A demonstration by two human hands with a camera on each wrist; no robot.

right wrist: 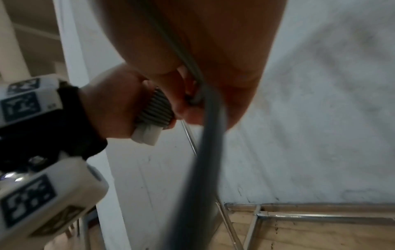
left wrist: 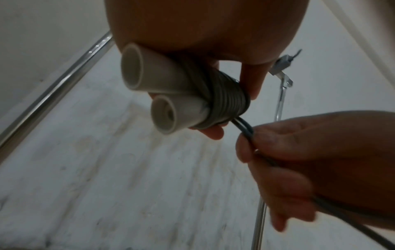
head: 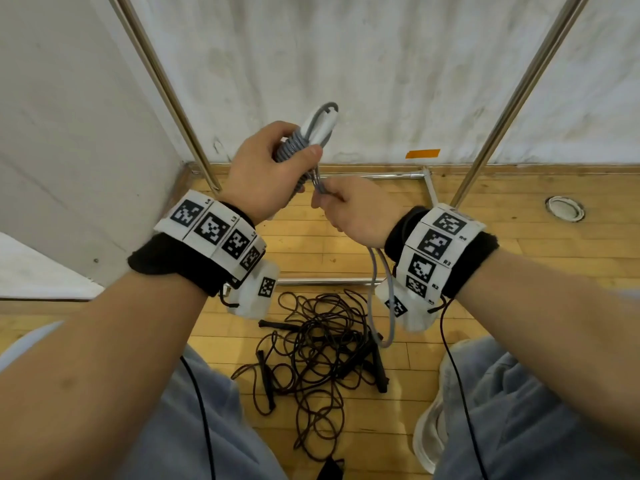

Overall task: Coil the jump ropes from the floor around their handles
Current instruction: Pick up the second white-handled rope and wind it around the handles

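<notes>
Currently left hand point(head: 263, 168) clamps both white handles point(left wrist: 153, 88) together mid-frame so grey rope point(head: 379, 306) coils hold, right hand point(head: 356, 209) pinching probably doubled slack taut.

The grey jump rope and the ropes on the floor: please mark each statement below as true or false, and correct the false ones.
1. The left hand holds two white handles side by side. True.
2. Grey rope is already wound around the handles in several turns. True.
3. The right hand is empty. False: it pinches the grey rope just below the coil, and the loose part hangs down past the wrist.
4. The dark ropes on the wooden floor are neatly coiled. False: they lie in a loose tangle with their black handles among them.
5. The orange tape is stuck on the floor. False: it is on the wall, just above the floor.
</notes>
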